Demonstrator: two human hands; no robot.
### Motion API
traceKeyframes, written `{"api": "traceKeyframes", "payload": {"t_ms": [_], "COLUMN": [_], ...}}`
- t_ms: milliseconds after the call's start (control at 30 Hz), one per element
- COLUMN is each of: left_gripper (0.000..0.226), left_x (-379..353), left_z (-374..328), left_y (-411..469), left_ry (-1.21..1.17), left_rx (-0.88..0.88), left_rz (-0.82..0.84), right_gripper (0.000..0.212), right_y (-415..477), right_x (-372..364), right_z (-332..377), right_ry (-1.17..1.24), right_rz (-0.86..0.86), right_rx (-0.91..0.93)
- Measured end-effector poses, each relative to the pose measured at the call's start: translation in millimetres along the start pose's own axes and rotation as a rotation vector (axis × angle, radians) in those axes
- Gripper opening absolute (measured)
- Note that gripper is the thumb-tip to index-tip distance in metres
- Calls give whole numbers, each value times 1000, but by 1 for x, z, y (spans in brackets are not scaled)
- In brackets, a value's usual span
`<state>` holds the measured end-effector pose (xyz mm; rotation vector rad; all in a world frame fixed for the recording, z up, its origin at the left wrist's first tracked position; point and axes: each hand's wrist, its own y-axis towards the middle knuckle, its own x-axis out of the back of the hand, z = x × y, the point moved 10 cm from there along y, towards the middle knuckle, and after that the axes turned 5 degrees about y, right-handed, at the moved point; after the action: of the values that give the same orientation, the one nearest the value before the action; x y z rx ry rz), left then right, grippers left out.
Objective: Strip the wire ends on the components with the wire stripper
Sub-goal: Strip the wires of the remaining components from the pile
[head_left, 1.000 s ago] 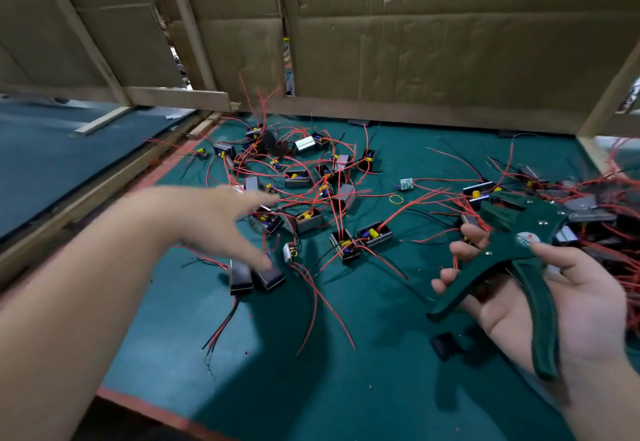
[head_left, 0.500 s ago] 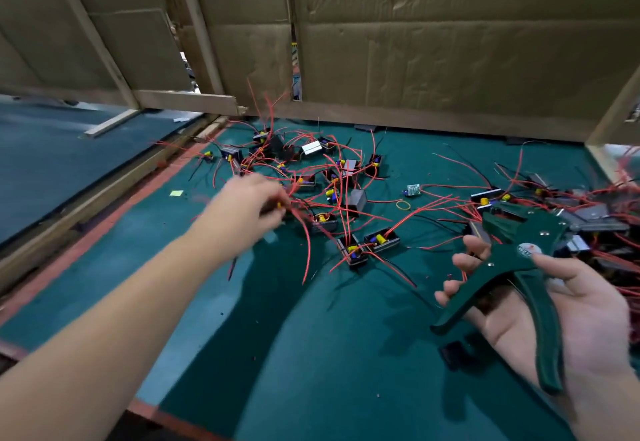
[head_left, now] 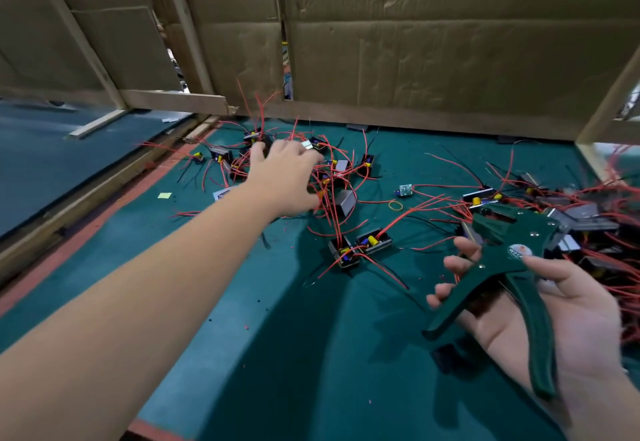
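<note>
Green wire stripper (head_left: 502,253) sits in the right hand (head_left: 571,309), fingers curled round one handle, above the mat (head_left: 277,354). Left hand (head_left: 282,177) reaches over the heap of red-wired components (head_left: 341,181); whether it grips anything cannot be told.

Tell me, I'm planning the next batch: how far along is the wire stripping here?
Done: red scraps on the mat suggest some ends are stripped; how many cannot be told. In hand: the right hand holds the wire stripper, handles apart; the left hand reaches over the middle pile. Left: that pile, at least.
</note>
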<state>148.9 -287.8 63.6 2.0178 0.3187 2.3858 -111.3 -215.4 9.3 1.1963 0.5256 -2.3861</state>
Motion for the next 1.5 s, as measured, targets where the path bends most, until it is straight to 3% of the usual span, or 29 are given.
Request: {"api": "traceKeyframes", "payload": {"t_ms": [100, 300, 433, 500, 567, 700, 867, 1033, 1200, 1300, 1367, 1433, 1500], "left_gripper": [81, 136, 150, 145, 122, 61, 30, 37, 90, 77, 62, 59, 72], "left_x": [-21, -30, -36, -47, -57, -46, -26, -13, 0, 5, 1, -17, -39], "left_z": [-13, -12, -16, -19, -22, -13, 22, 43, 14, -13, -20, -21, -21], "left_y": [0, 5, 10, 14, 16, 21, 20, 19, 35, 52, 64, 78, 89], "left_ry": [-1, -336, -283, -227, -156, -74, 9, 97, 165, 121, 16, -74, -64], "left_rx": [-15, 240, 288, 279, 239, 222, 346, 395, 228, 104, 112, 159, 204], "left_rz": [89, 19, 20, 115, 191, 22, -106, -152, -231, -272, -259, -131, 29], "right_gripper": [55, 36, 63, 61, 65, 73, 63, 70, 71, 73, 76, 70, 68], "right_y": [0, -2, -1, -2, -2, -2, -1, -1, 0, 1, 3, 3, 3], "right_x": [0, -3, -5, -6, -7, -7, -6, -7, -6, -5, -6, -5, -5], "right_z": [0, 3, 1, 2, 2, 1, 3, 2, 2, 1, -2, -2, 0], "right_ry": [4, 1, 27, 22, 26, 24, 24, 12, 39, 53, 52, 63, 85], "right_rz": [0, 6, -3, -9, 1, 10, 9, 8, 28, 30, 26, 22, 36], "right_rx": [0, 28, 4, 7, 7, 3, 11, 8, 16, 14, -4, -3, 5]}}
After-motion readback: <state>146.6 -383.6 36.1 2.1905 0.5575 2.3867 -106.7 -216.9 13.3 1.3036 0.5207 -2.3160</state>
